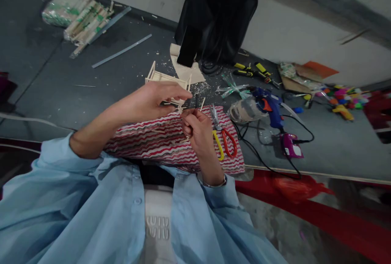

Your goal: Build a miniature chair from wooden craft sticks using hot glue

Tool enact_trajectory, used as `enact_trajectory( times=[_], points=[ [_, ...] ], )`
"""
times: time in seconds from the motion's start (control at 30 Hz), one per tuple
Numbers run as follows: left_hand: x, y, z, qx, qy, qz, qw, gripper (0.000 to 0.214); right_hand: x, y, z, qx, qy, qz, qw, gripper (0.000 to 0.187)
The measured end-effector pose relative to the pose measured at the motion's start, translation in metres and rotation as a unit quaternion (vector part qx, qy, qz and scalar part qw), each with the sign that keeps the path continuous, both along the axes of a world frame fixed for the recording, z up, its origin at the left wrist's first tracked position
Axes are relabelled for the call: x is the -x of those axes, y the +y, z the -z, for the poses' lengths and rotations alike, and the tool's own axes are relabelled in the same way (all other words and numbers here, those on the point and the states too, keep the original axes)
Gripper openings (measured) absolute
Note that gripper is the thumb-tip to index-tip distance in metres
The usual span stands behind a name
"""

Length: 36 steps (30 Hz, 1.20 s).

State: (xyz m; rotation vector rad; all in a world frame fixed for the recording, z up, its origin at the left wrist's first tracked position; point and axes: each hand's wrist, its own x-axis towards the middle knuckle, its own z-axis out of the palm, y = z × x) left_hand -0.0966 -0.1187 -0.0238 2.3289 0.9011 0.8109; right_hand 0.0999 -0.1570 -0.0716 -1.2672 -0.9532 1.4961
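My left hand (pixel 149 99) reaches in over the cloth, its fingers stretched forward and the thumb apart from them. Just behind it stands a small frame of pale wooden sticks (pixel 168 77), partly hidden by that hand. My right hand (pixel 198 127) is closed in a pinch close to my left fingertips; what it pinches is too small to make out. A short pale stick (pixel 203 104) shows just beyond its knuckles. Beside my right hand, scissors with one yellow and one red handle (pixel 224 144) lie on the red-and-white striped cloth (pixel 143 144).
At right are a blue glue gun (pixel 271 107), a clear plastic jar (pixel 247 109), a purple box (pixel 291 146) and black cables. Yellow-black tools (pixel 256 70), a phone (pixel 189 46) and a black bag (pixel 216 15) sit behind. Bundled sticks (pixel 88 21) lie at left.
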Motion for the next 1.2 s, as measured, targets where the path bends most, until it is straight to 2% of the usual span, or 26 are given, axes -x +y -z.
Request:
enact_trajectory(
  times=[0.17, 0.27, 0.4, 0.5, 0.6, 0.73, 0.8, 0.9, 0.97, 1.03, 1.1, 1.2],
  points=[
    [-0.012, -0.013, 0.028, 0.115, -0.101, 0.016, 0.988, 0.022, -0.004, -0.014, -0.006, 0.052, 0.067, -0.042, 0.996, 0.024],
    [-0.019, -0.015, 0.044, 0.198, -0.188, 0.007, 0.962, 0.019, -0.006, -0.019, -0.004, 0.063, 0.075, -0.052, 0.994, 0.024],
    [-0.027, -0.017, 0.059, 0.316, -0.253, -0.022, 0.914, 0.029, -0.009, -0.023, 0.003, -0.008, 0.002, -0.008, 1.000, 0.024],
    [-0.028, -0.019, 0.063, 0.309, -0.285, -0.049, 0.906, 0.036, -0.008, -0.023, 0.011, -0.077, -0.081, -0.002, 0.994, 0.025],
    [-0.026, -0.019, 0.061, 0.285, -0.306, -0.063, 0.906, 0.038, -0.004, -0.021, 0.017, -0.130, -0.164, -0.028, 0.978, 0.035],
    [-0.026, -0.019, 0.059, 0.304, -0.313, -0.058, 0.898, 0.038, -0.001, -0.018, 0.021, -0.173, -0.243, -0.051, 0.953, 0.019],
    [-0.027, -0.019, 0.059, 0.339, -0.356, -0.074, 0.868, 0.035, -0.002, -0.019, 0.022, -0.172, -0.257, -0.057, 0.949, 0.026],
    [-0.028, -0.019, 0.058, 0.408, -0.434, -0.110, 0.796, 0.034, -0.008, -0.026, 0.025, -0.165, -0.282, -0.083, 0.941, 0.031],
    [-0.027, -0.020, 0.057, 0.453, -0.464, -0.112, 0.753, 0.034, -0.014, -0.034, 0.029, -0.182, -0.322, -0.098, 0.924, 0.030],
    [-0.026, -0.020, 0.054, 0.484, -0.478, -0.100, 0.726, 0.032, -0.020, -0.041, 0.032, -0.225, -0.377, -0.111, 0.892, 0.030],
    [-0.025, -0.020, 0.053, 0.492, -0.485, -0.088, 0.718, 0.030, -0.025, -0.046, 0.033, -0.282, -0.432, -0.121, 0.848, 0.032],
    [-0.024, -0.020, 0.053, 0.478, -0.494, -0.085, 0.722, 0.025, -0.029, -0.047, 0.027, -0.370, -0.505, -0.134, 0.768, 0.034]
  ],
)
